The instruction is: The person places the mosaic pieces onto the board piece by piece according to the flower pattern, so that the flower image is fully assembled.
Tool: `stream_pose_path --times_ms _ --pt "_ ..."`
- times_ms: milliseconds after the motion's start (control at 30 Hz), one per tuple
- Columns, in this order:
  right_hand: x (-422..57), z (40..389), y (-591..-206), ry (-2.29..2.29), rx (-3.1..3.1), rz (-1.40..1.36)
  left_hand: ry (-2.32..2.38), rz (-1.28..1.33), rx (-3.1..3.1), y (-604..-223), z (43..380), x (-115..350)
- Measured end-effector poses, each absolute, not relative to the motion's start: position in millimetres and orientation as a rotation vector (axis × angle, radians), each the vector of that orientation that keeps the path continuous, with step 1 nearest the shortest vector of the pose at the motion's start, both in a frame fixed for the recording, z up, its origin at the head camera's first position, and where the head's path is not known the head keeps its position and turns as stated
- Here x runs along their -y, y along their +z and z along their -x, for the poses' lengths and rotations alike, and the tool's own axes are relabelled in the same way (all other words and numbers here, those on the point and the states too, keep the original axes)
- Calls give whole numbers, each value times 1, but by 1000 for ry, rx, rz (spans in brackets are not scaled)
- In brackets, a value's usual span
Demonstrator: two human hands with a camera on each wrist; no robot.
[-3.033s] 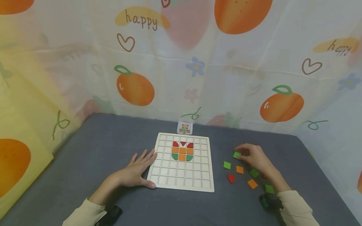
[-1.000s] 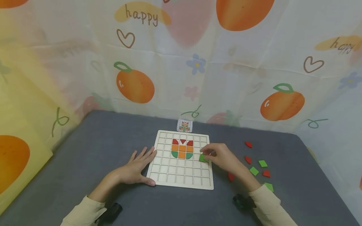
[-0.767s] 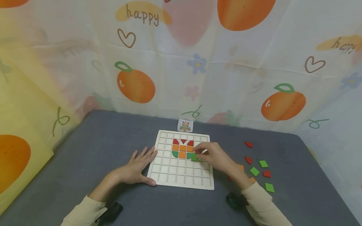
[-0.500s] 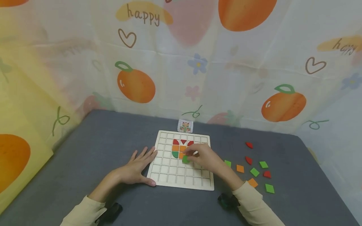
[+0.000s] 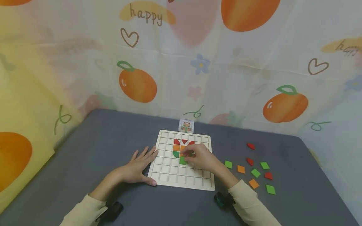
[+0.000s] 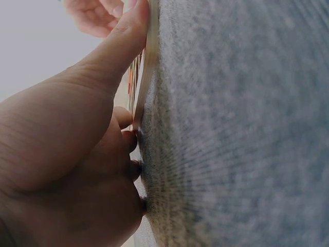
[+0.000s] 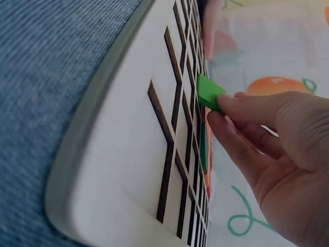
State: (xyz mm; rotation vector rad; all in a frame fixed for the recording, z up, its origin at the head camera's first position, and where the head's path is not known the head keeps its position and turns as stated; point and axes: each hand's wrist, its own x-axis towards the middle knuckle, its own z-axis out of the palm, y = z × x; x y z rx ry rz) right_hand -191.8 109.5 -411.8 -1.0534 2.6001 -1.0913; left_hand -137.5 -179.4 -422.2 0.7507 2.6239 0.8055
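Observation:
A white grid board [image 5: 169,178] lies on the dark table, bearing a tulip-like pattern of red, orange and green tiles. My right hand [image 5: 201,157] pinches a light green square tile [image 5: 183,161] between thumb and fingers, just below the lowest orange tile of the pattern. In the right wrist view this green tile [image 7: 208,91] stands tilted at the board's surface, part of it beyond the fingertips. My left hand [image 5: 138,169] rests with spread fingers along the board's left edge, thumb at the lower left corner. Some pattern tiles are hidden behind my right hand.
A small picture card [image 5: 186,126] lies behind the board. Right of the board are several loose tiles: green squares [image 5: 270,189], orange squares [image 5: 253,184] and red curved pieces [image 5: 268,175]. A printed cloth [image 5: 169,78] hangs behind the table.
My right hand has picked up a green square tile from the loose ones and carried it left over the board to below the pattern. The left hand has stayed at the board's edge.

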Motion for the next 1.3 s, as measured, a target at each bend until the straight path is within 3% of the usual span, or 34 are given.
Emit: stream_pose_path --times_ms 1300 --pt "-123 181 -409 -1047 -2639 1008 825 -750 -2609 -422 139 179"
